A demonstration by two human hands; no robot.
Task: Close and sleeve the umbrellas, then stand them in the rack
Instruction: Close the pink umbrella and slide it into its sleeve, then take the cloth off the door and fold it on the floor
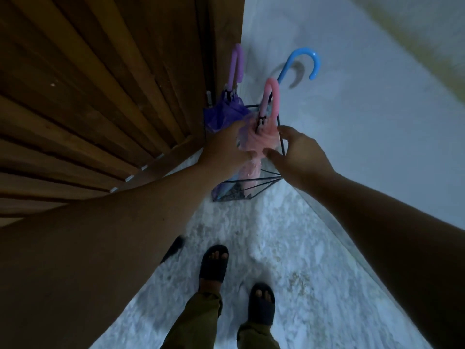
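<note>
Pink crook-handled umbrella (261, 139), closed, in clear plastic sleeve, stands at near-right corner of black wire rack (276, 176) | left hand (224, 152) grips its folded canopy | right hand (299, 157) open, fingers spread beside it | purple umbrella (226, 107) far-left corner | blue-handled umbrella (302, 64) far-right corner

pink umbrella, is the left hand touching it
Touching. The head view shows the left hand pressed against the pink umbrella, fingers against its folded fabric with no gap.
</note>
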